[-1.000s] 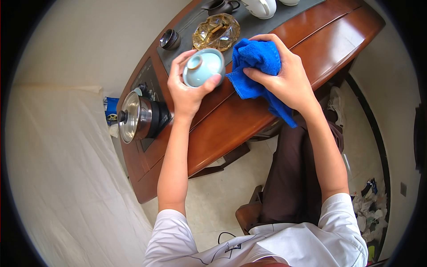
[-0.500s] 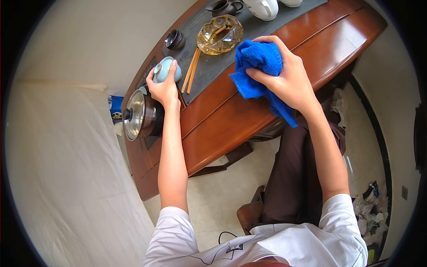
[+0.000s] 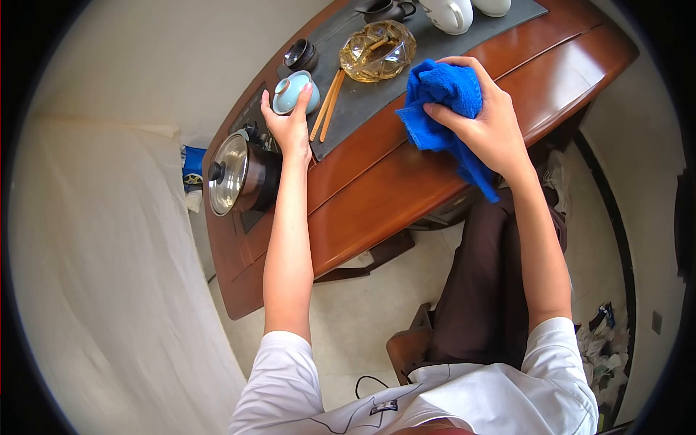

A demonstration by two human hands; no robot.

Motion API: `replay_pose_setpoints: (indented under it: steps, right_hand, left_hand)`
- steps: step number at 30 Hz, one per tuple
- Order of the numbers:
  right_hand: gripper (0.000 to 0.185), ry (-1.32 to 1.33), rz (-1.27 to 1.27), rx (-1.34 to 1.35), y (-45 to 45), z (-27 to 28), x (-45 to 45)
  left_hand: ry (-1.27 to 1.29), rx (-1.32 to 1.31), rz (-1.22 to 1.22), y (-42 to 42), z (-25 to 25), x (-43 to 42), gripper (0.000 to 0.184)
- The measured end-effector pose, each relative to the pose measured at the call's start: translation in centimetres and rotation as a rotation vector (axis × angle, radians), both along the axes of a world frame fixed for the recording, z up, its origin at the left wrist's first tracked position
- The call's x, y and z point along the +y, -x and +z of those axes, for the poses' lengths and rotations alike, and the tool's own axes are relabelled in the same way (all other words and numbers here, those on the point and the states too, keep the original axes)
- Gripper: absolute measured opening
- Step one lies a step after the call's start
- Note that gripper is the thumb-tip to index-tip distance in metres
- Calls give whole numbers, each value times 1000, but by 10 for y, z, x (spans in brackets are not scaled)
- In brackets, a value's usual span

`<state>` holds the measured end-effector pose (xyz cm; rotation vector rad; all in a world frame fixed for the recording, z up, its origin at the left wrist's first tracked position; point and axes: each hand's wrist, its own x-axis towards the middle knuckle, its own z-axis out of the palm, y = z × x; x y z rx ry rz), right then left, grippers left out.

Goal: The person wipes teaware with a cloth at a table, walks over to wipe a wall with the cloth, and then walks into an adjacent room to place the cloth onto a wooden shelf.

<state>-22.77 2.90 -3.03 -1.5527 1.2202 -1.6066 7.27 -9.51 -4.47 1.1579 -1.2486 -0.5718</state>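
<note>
A pale blue lidded bowl (image 3: 294,93) is at the tray's left end, just below a small dark cup (image 3: 301,54). Around its near side is my left hand (image 3: 288,129), thumb over the right side and another finger spread apart at the left. My right hand (image 3: 489,130) grips a crumpled blue cloth (image 3: 442,94) above the wooden table; one end of the cloth hangs down. Wooden tongs or sticks (image 3: 328,105) lie on the dark tray (image 3: 362,109), right of the bowl.
An amber glass ashtray (image 3: 377,51), a dark pitcher (image 3: 384,10) and white cups (image 3: 449,16) stand farther back on the tray. At the table's left is a glass-lidded pot (image 3: 243,174). A wooden stool (image 3: 406,351) is below, near dark-trousered legs (image 3: 478,283).
The blue bowl has moved left from mid-air beside the cloth to near the dark cup. My left hand went with it, and its fingers now look spread. The right hand still holds the cloth.
</note>
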Motion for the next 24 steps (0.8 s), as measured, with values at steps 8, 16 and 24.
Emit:
replay_pose_setpoints:
  steps: [8,16,24]
  right_hand:
    - [49,10,-32,13,0,-1,2]
    - [49,51,-225,160,7,-8,0]
    - [41,57,-18,1,-6,22,-4]
  left_hand:
    - [50,168,95,13,9,11,81]
    - [59,183,277,-4,-10,-1,54]
    - [85,153,348,11,2,17,40]
